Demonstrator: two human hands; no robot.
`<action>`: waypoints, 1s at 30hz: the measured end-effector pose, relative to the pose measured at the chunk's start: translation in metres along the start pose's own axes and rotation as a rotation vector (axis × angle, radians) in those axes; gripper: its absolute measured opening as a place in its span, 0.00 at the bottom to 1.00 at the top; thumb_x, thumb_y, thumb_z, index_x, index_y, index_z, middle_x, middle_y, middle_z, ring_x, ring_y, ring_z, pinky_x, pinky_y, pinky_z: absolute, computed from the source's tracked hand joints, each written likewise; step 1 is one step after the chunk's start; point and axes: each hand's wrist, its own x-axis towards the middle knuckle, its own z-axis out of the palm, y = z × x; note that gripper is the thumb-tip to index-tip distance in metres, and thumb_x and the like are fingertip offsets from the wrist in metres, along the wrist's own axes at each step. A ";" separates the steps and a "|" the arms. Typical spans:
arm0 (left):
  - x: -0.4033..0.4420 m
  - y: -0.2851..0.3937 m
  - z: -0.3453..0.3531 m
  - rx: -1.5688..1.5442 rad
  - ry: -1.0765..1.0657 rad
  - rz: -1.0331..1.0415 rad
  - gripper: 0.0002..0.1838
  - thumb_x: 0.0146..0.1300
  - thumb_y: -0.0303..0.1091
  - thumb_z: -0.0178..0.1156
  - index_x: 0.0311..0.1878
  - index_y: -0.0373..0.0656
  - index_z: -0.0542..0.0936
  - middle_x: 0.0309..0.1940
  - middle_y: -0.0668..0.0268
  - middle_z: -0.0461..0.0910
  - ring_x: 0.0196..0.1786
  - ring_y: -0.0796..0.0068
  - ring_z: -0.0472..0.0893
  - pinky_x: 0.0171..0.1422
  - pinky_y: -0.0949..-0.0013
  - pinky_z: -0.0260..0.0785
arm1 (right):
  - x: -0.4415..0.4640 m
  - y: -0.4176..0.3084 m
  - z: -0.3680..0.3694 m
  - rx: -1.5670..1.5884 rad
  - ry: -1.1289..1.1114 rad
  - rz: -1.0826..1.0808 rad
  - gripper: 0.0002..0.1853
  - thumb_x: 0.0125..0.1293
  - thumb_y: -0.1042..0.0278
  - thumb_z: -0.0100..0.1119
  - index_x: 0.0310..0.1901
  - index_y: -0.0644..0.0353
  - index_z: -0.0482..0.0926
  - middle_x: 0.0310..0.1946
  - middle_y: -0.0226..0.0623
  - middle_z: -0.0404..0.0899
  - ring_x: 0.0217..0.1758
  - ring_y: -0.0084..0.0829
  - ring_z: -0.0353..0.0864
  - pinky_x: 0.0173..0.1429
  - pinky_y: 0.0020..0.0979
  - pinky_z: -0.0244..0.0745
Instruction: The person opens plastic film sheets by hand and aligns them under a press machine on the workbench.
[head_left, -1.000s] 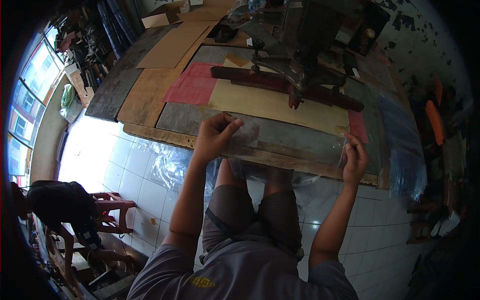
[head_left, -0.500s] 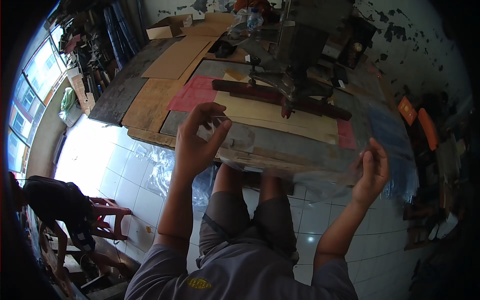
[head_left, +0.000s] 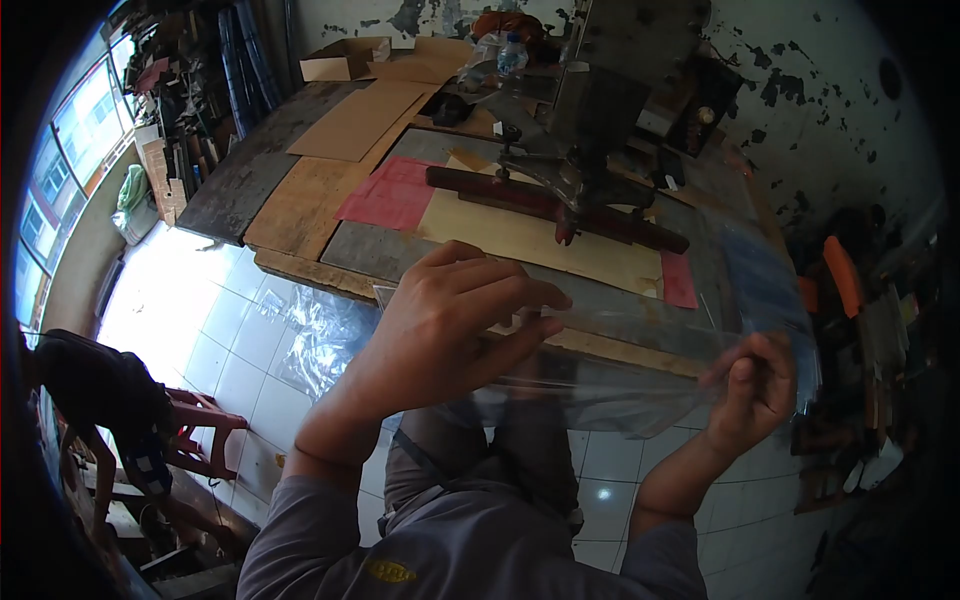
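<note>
A clear plastic sheet stretches between my two hands over the near edge of the workbench. My left hand is closed, thumb and forefinger pinching the sheet's left part. My right hand has its fingers curled on the sheet's right end. Beyond the hands stands a press with a long dark red bar over a cream strip. Pink sheeting shows at both ends of that strip, all on a grey board.
A stack of bluish plastic sheets lies at the bench's right. Crumpled clear plastic hangs at the left front edge. Cardboard, an open box and a bottle are at the back. Another person bends beside a red stool.
My left hand has moved right and nearer to me, turning its back upward. My right hand has moved slightly down and right. The plastic sheet is now visible stretched between them.
</note>
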 end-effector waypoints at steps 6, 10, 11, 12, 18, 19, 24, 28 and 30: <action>-0.006 0.000 -0.001 -0.042 0.011 -0.002 0.03 0.62 0.30 0.74 0.38 0.46 0.88 0.28 0.70 0.86 0.29 0.74 0.82 0.43 0.65 0.71 | -0.002 -0.001 0.000 0.022 -0.025 0.012 0.13 0.72 0.67 0.69 0.52 0.66 0.84 0.37 0.37 0.77 0.24 0.20 0.77 0.23 0.21 0.74; -0.007 0.003 -0.006 -0.078 -0.058 -0.088 0.04 0.64 0.30 0.72 0.36 0.43 0.86 0.28 0.67 0.86 0.33 0.69 0.84 0.42 0.64 0.72 | 0.000 -0.001 0.004 0.027 -0.029 0.062 0.12 0.72 0.69 0.69 0.52 0.67 0.84 0.37 0.37 0.78 0.24 0.20 0.77 0.24 0.21 0.73; -0.007 0.003 -0.007 -0.081 -0.074 -0.114 0.04 0.65 0.31 0.71 0.35 0.43 0.86 0.29 0.66 0.86 0.33 0.68 0.84 0.42 0.63 0.73 | 0.000 -0.001 0.004 0.023 -0.030 0.075 0.12 0.72 0.70 0.68 0.52 0.67 0.84 0.38 0.37 0.78 0.24 0.20 0.77 0.24 0.21 0.73; -0.007 0.003 -0.008 -0.084 -0.090 -0.141 0.05 0.65 0.31 0.71 0.35 0.42 0.86 0.29 0.66 0.86 0.34 0.66 0.84 0.42 0.63 0.73 | 0.001 -0.001 0.004 0.027 -0.036 0.086 0.12 0.72 0.70 0.68 0.52 0.68 0.84 0.37 0.37 0.78 0.24 0.20 0.77 0.24 0.21 0.73; -0.003 0.007 -0.004 -0.183 -0.132 -0.211 0.07 0.68 0.34 0.69 0.36 0.41 0.86 0.29 0.64 0.86 0.36 0.66 0.84 0.40 0.62 0.74 | 0.001 -0.002 0.010 0.077 -0.062 0.187 0.12 0.72 0.72 0.67 0.52 0.69 0.84 0.35 0.36 0.78 0.25 0.20 0.78 0.26 0.21 0.74; -0.003 0.007 -0.003 -0.193 -0.128 -0.217 0.07 0.68 0.34 0.69 0.37 0.41 0.86 0.29 0.64 0.86 0.35 0.66 0.84 0.39 0.62 0.74 | 0.002 -0.003 0.012 0.084 -0.069 0.204 0.12 0.72 0.72 0.67 0.52 0.69 0.84 0.35 0.36 0.78 0.25 0.20 0.78 0.27 0.21 0.74; 0.001 0.009 0.002 -0.210 -0.158 -0.229 0.07 0.69 0.35 0.69 0.38 0.41 0.87 0.28 0.64 0.86 0.34 0.67 0.85 0.39 0.62 0.75 | 0.003 -0.007 0.019 0.113 -0.134 0.266 0.11 0.72 0.74 0.66 0.53 0.68 0.84 0.35 0.36 0.79 0.26 0.21 0.79 0.28 0.22 0.75; 0.002 0.010 0.009 -0.234 -0.182 -0.242 0.08 0.69 0.35 0.69 0.39 0.41 0.86 0.27 0.63 0.85 0.33 0.65 0.85 0.38 0.62 0.75 | 0.001 -0.009 0.025 0.118 -0.201 0.302 0.11 0.71 0.77 0.66 0.53 0.68 0.84 0.36 0.36 0.80 0.27 0.20 0.81 0.30 0.22 0.76; 0.002 0.010 0.012 -0.263 -0.191 -0.249 0.08 0.69 0.35 0.69 0.39 0.40 0.86 0.27 0.62 0.85 0.32 0.64 0.85 0.37 0.62 0.75 | 0.000 -0.009 0.028 0.123 -0.225 0.311 0.11 0.71 0.79 0.66 0.53 0.68 0.84 0.37 0.36 0.80 0.28 0.20 0.81 0.30 0.22 0.77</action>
